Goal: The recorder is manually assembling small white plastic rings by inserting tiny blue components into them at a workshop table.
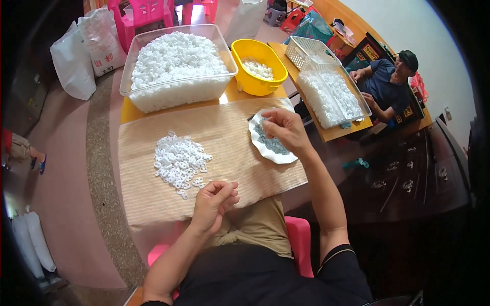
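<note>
A loose pile of small white plastic parts (178, 160) lies on the tan striped cloth (138, 196). Close to its near right edge, my left hand (212, 206) is closed in a pinch above the cloth's front edge. Whatever it may hold is hidden by the fingers. My right hand (285, 131) hovers over a white wavy-rimmed dish (285, 159), thumb and fingertips brought together. If a piece is between them, it is too small to name. Inside the dish is a heap of tiny grey pieces (273, 144), partly covered by this hand.
A large clear bin (178, 92) heaped with white parts stands at the back, beside a yellow tub (259, 84) holding more pieces. To the right, a person (385, 84) sits at another table with a clear bin (332, 97) and a white basket (310, 50). White sacks (74, 61) stand far left.
</note>
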### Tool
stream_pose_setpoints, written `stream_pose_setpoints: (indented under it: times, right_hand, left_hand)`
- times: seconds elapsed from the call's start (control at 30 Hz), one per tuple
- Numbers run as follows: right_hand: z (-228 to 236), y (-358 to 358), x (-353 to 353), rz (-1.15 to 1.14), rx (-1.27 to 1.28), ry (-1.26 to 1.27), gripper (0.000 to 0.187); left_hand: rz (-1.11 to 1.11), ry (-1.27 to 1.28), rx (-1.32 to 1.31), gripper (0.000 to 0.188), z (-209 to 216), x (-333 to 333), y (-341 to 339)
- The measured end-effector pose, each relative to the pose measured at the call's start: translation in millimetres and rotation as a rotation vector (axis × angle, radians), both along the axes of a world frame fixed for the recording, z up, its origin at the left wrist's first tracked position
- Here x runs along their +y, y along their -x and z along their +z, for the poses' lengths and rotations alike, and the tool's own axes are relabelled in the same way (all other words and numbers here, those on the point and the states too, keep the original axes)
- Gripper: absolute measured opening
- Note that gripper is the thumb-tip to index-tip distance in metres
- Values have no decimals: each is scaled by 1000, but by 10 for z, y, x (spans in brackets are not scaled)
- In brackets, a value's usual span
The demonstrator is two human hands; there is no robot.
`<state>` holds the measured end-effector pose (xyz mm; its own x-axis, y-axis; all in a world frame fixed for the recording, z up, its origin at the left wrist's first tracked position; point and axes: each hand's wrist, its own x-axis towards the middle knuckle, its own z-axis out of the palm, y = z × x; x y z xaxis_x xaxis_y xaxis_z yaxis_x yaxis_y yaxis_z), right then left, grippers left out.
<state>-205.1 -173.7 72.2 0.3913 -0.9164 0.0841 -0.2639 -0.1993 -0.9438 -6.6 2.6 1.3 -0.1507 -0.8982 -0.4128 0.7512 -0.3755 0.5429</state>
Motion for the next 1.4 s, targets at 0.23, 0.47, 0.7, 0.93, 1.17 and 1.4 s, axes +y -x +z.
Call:
stream_pose_setpoints:
  times: [0.23, 0.47, 0.7, 0.93, 1.17, 1.4]
  right_hand:
    - [169, 71, -333, -73, 115, 50, 17]
    - [232, 108, -607, -95, 306, 139, 25]
    - [194, -240, -862, -312, -32, 110, 28]
    - [-434, -790, 57, 353, 379, 164, 21]
    - [-603, -1062, 419, 315, 715, 457, 20]
    - [-682, -926, 492, 257, 540, 548, 13]
  left_hand:
    - [10, -19, -7, 9, 6, 11, -13]
    - [19, -17, -20, 10, -32, 47, 7]
    - [31, -31, -66, 11, -40, 33, 22]
    - [65, 59, -145, 12, -10, 42, 12]
    - [132, 19, -152, 11, -22, 62, 10]
    - [216, 39, -120, 9, -91, 36, 22]
